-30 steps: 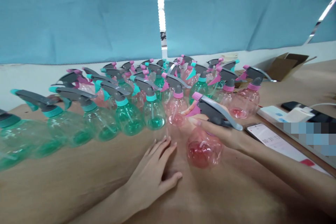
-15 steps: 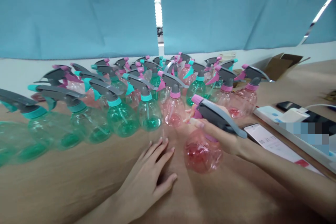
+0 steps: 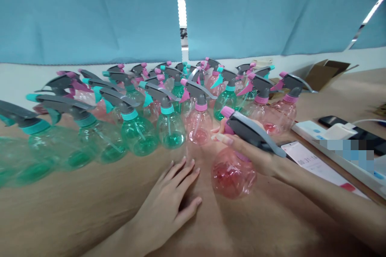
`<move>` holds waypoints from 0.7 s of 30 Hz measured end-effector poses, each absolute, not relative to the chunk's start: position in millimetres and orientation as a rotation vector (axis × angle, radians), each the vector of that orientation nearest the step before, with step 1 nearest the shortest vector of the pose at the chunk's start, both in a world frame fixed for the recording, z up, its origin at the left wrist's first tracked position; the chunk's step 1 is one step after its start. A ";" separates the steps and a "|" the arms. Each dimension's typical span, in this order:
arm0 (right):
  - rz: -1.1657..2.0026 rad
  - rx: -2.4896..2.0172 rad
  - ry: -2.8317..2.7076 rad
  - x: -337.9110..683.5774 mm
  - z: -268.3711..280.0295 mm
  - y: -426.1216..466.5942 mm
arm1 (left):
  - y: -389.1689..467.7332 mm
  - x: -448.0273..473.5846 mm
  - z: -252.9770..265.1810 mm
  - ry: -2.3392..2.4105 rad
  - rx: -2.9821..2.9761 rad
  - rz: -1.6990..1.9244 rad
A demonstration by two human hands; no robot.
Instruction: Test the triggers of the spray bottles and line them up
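A pink spray bottle [image 3: 233,174] with a grey and pink trigger head tilts toward the left in my right hand [image 3: 250,148]. The fingers wrap round its neck and trigger. My left hand [image 3: 171,196] lies flat on the wooden table, fingers spread, a little left of that bottle. Just beyond my hands stand another pink spray bottle [image 3: 199,126] and a green spray bottle [image 3: 171,128], both upright with some liquid at the bottom. How far the trigger is pressed is hidden by my fingers.
Several more green and pink spray bottles [image 3: 140,136] stand in rows to the left and behind. To the right lie a phone [image 3: 313,164], a white power strip [image 3: 310,128] with a plugged-in charger [image 3: 339,131], and a dark device [image 3: 369,138]. An open cardboard box [image 3: 324,76] sits at the back right.
Almost nothing differs. The view has shifted very slightly; the pink spray bottle stays in my right hand and my left hand remains flat on the table.
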State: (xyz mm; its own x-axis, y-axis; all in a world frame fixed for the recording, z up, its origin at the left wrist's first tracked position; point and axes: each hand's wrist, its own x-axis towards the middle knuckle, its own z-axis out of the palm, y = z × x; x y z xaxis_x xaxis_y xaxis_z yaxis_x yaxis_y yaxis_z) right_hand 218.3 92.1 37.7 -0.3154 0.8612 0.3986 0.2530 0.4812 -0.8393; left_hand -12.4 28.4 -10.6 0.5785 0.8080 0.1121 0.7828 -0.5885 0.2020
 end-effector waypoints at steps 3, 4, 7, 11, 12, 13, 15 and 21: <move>0.857 -0.959 -1.829 221.8 32.4 92.7 | 28.6 -12.2 -10.3 1.349 2.676 0.288; 0.853 -0.967 -1.834 223.0 30.6 92.5 | 28.6 -12.3 -10.6 1.349 2.672 0.301; 0.835 -0.998 -1.832 224.6 28.2 90.5 | 28.4 -12.9 -11.9 1.346 2.672 0.316; 0.839 -1.007 -1.826 218.8 36.3 84.9 | 28.2 -13.3 -11.9 1.349 2.667 0.307; 0.836 -0.993 -1.837 216.5 39.8 83.3 | 28.2 -13.1 -11.6 1.350 2.663 0.305; 0.827 -0.980 -1.850 214.3 43.3 81.9 | 28.2 -13.0 -11.3 1.350 2.659 0.301; 0.802 -0.967 -1.884 211.2 48.9 80.0 | 28.0 -12.6 -10.9 1.349 2.655 0.304; 0.758 -0.949 -1.932 211.3 51.4 82.0 | 27.2 -12.1 -11.5 1.346 2.654 0.348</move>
State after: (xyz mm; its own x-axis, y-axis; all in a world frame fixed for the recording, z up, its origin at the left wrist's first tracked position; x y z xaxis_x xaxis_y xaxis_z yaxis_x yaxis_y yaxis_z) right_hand 211.3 82.0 51.4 -0.3669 0.8335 0.4132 0.3306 0.5320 -0.7796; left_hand -12.1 27.2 -11.5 0.5719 0.8084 0.1395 0.7747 -0.5881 0.2324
